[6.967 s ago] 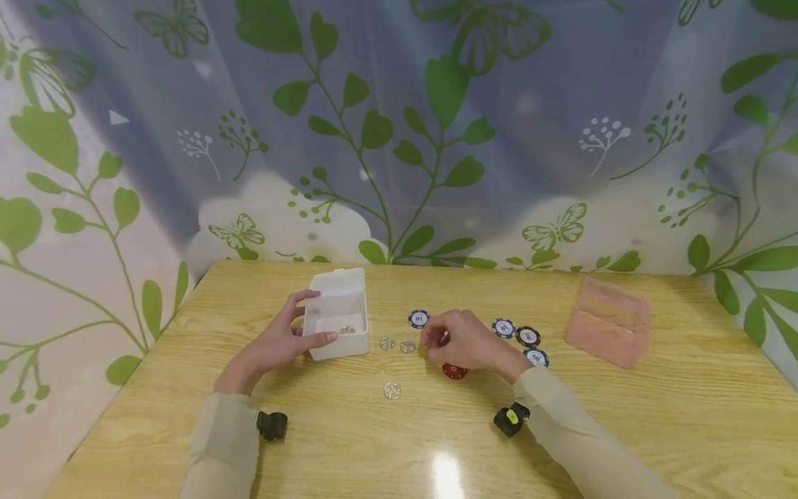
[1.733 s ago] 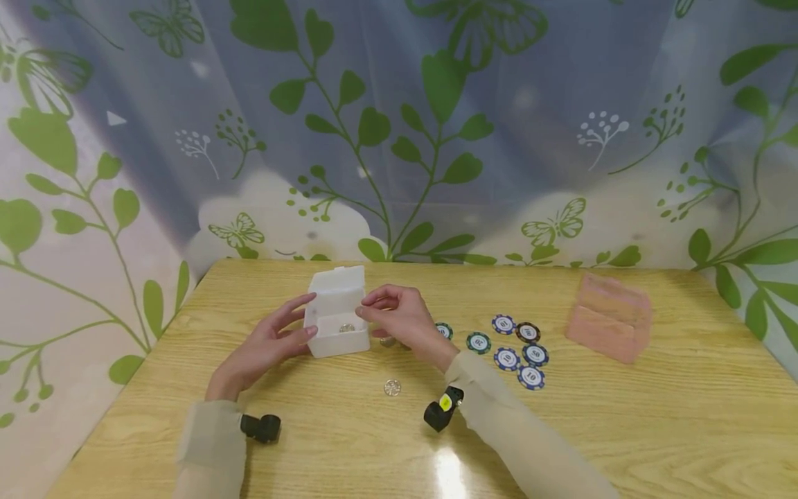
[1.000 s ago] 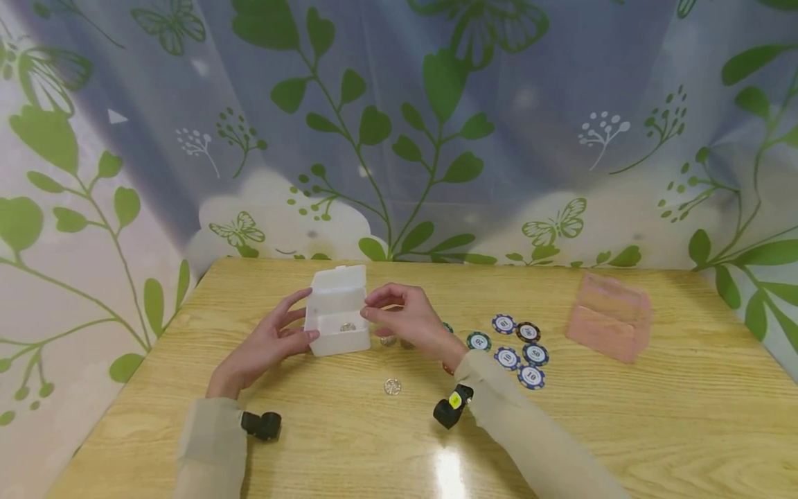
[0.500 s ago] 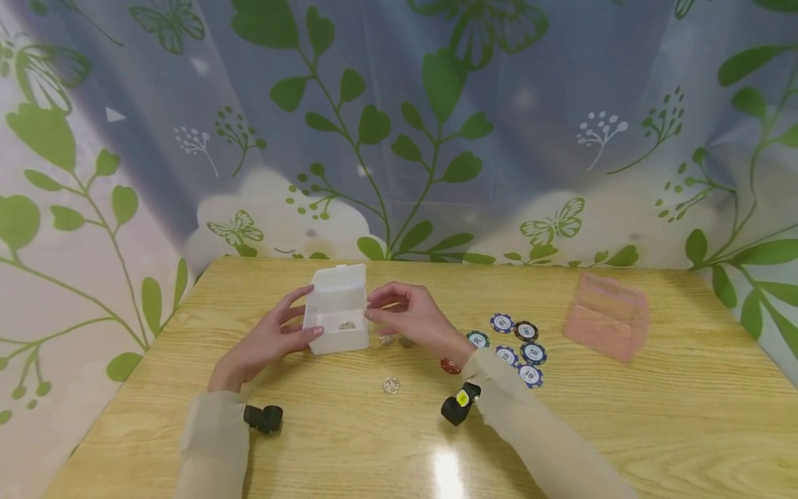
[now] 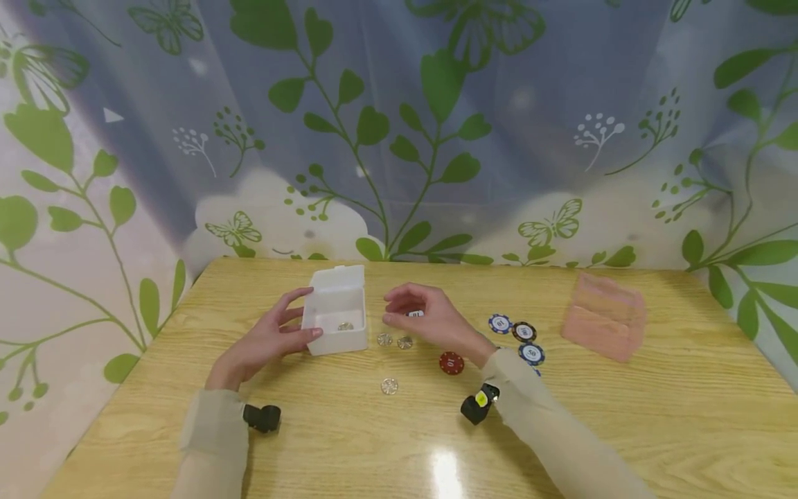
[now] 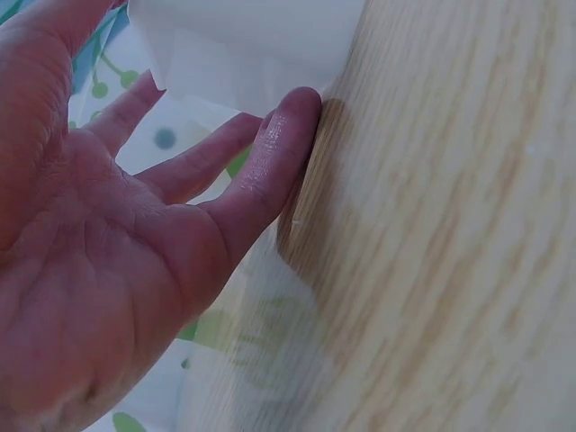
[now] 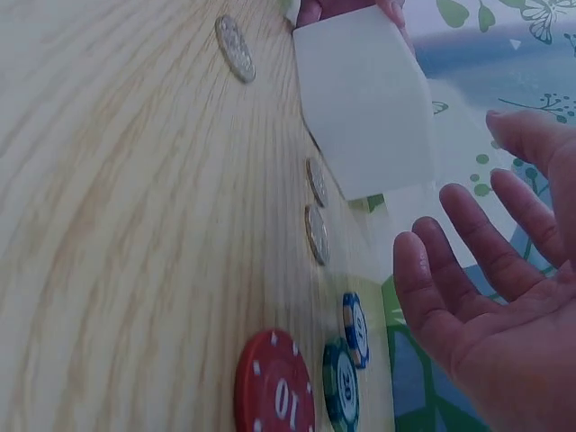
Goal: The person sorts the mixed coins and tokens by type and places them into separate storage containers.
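On the left of the table an open-lidded white box stands with a silvery coin inside. My left hand grips the box's left side, thumb at the front and fingers behind; in the left wrist view its fingertips touch the white wall. My right hand hovers right of the box, and in the right wrist view its fingers are spread with nothing in them. Below it lie two coins, a red poker chip, a green chip and a blue chip. Another coin lies nearer me.
Several poker chips, among them a black one and a blue one, lie right of my right hand, partly hidden by the forearm. A translucent pink case sits at the table's right. A patterned curtain hangs behind the table.
My right hand was over the chips, then at the box's right edge; now it has drawn back rightward, uncovering two coins and the red chip. My left hand stays on the box.
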Available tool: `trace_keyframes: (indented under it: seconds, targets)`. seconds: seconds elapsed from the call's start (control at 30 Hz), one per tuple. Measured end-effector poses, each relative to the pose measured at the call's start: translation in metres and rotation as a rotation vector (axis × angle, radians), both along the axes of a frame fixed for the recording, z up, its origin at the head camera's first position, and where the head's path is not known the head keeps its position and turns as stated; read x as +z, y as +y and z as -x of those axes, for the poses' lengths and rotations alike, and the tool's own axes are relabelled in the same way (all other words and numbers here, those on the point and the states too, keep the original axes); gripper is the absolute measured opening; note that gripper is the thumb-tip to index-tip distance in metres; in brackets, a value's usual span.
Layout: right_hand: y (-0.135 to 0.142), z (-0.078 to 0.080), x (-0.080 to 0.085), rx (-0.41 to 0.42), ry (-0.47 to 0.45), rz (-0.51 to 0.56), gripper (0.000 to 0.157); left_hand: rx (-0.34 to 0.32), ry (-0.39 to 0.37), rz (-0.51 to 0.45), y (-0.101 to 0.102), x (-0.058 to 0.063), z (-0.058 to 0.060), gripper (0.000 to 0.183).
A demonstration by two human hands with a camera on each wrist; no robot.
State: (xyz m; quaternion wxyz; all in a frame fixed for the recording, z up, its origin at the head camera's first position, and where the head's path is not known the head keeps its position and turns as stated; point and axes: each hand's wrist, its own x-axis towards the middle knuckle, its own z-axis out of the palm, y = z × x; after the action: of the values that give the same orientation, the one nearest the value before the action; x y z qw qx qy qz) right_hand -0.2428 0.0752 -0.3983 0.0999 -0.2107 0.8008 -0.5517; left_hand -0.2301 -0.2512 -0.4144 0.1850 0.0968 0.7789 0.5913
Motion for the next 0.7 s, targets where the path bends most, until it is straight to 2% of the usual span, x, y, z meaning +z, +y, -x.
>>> trace_keyframes:
  seconds: [0.27, 0.4, 0.7]
  targets:
    - [0.013, 0.001, -0.004, 0.019, 0.060, -0.142, 0.041, 0.000, -0.017, -0.010, -0.001, 0.000, 0.000, 0.083]
    - [0.015, 0.001, -0.007, 0.060, 0.091, -0.236, 0.047, 0.000, -0.019, -0.013, -0.001, 0.000, 0.000, 0.083]
    - [0.010, 0.003, -0.015, 0.115, 0.150, -0.428, 0.044, -0.001, -0.024, -0.022, -0.001, 0.000, 0.001, 0.083]
